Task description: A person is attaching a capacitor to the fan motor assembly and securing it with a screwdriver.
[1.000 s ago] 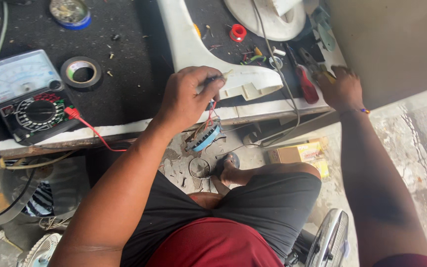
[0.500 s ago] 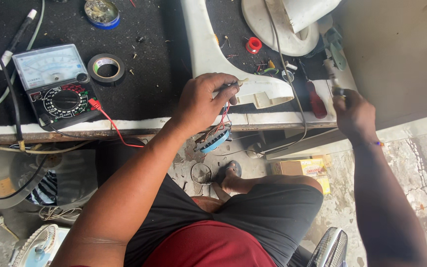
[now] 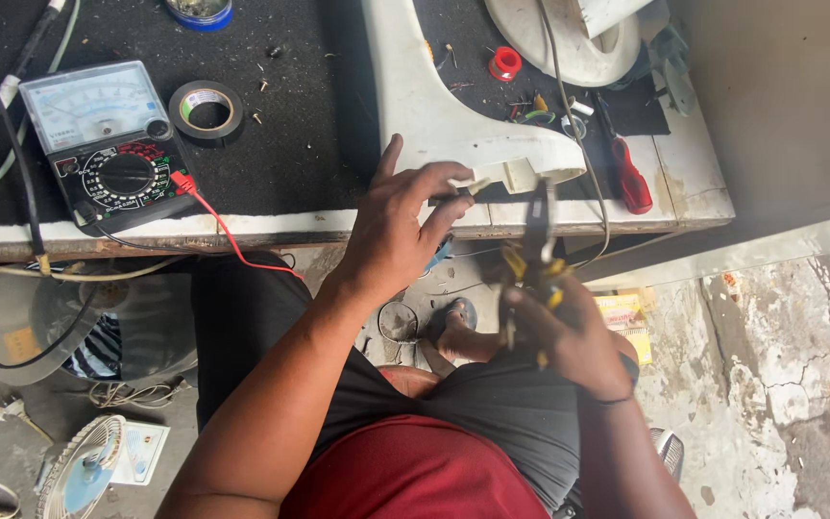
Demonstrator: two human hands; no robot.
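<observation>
My left hand pinches a small wire end with a white tip between thumb and fingers, just off the front edge of the workbench. My right hand grips a pair of pliers with yellow and black handles, jaws pointing up toward the left fingertips. A white plastic fan housing lies on the bench right behind both hands.
An analogue multimeter with a red lead sits at the bench's left, next to a roll of black tape. A red-handled screwdriver lies at the right. Small fan parts and cables rest on the floor.
My right hand came back from the bench's right edge to the middle, now holding the pliers. The left hand lifted slightly off the housing. The view shifted right.
</observation>
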